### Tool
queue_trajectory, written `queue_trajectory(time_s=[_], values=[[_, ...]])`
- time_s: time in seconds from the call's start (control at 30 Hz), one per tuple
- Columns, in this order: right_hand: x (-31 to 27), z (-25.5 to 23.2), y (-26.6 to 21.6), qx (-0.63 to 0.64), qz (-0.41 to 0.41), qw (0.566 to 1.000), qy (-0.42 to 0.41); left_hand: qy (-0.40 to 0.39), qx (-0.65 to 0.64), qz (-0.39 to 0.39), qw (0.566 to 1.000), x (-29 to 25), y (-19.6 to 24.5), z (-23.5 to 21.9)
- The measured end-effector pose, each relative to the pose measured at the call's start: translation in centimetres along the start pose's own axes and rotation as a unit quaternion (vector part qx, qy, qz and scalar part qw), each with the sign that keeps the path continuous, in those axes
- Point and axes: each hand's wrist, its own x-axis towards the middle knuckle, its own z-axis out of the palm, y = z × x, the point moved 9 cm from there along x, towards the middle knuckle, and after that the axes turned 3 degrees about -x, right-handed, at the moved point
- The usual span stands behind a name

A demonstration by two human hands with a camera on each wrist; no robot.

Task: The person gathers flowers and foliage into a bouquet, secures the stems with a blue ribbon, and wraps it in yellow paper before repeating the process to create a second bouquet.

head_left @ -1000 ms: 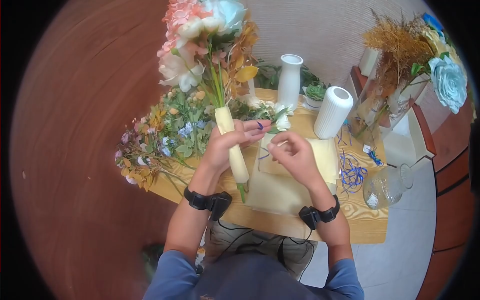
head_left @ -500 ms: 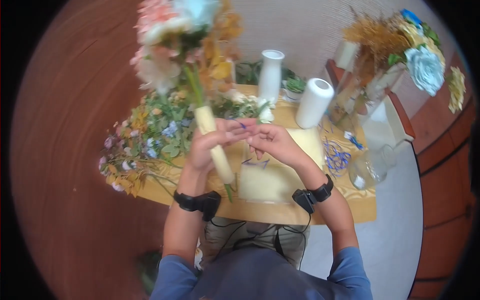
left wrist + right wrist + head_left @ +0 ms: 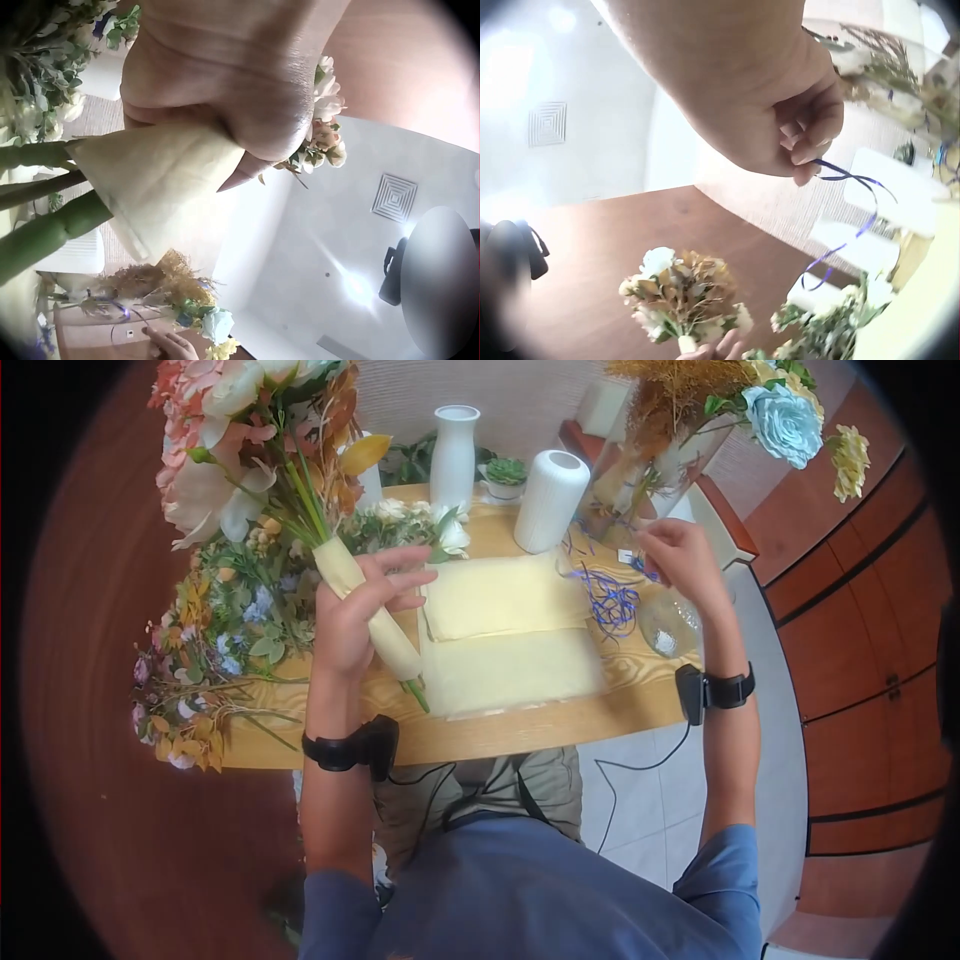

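Head view: left hand [image 3: 345, 625] at 10 o'clock, thumb curled over the pale yellow wrapper [image 3: 395, 645], holding the artificial-flower bouquet [image 3: 225, 485]; blooms lean toward 10–11 o'clock, green stem ends [image 3: 416, 696] poke out below toward 5 o'clock from the hand. Right hand [image 3: 683, 557], close by the left fingers a second ago, is now out at 2 o'clock, near the ribbon tangle [image 3: 612, 603]; fingertips drawn together, contents too small to tell here. Blue strand seen at the left fingers then is gone from them. Yellow sheets [image 3: 515, 660] lie at centre. Right wrist view: fingertips pinch the blue-purple ribbon strand [image 3: 846, 176], its loose length curling down toward 4 o'clock; bouquet at 7 o'clock in the other hand. Left wrist view: palm at 12, wrapper at 9, right hand with ribbon strand at 7. My reading: ribbon strand and bouquet now sit in separate hands, left alone bearing the flowers; no tie visible round the wrapper.
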Motion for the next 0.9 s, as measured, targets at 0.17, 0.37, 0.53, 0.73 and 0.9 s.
queue_trajectory(time_s=[0.17, 0.37, 0.53, 0.73, 0.9], values=[[1.2, -2.1, 4.6, -0.204, -0.016, 0.975, 0.09, -0.006, 0.023, -0.007, 1.0, -0.3, -0.4, -0.1], [2.4, 2.1, 9.7, -0.31, -0.022, 0.942, 0.124, -0.013, 0.029, 0.011, 0.999, -0.6, -0.8, -0.1], [2.9, 5.8, 12.9, -0.29, 0.05, 0.956, -0.017, 0.002, 0.028, 0.007, 1.0, -0.7, -1.0, -0.8], [1.6, 4.8, 10.0, -0.312, -0.021, 0.947, 0.078, 0.01, 0.018, 0.012, 1.0, -0.3, -1.5, -1.4], [-1.8, 4.8, 1.2, -0.251, -0.084, 0.958, 0.107, 0.008, 0.006, 0.018, 1.0, 0.4, -1.8, -1.4]])
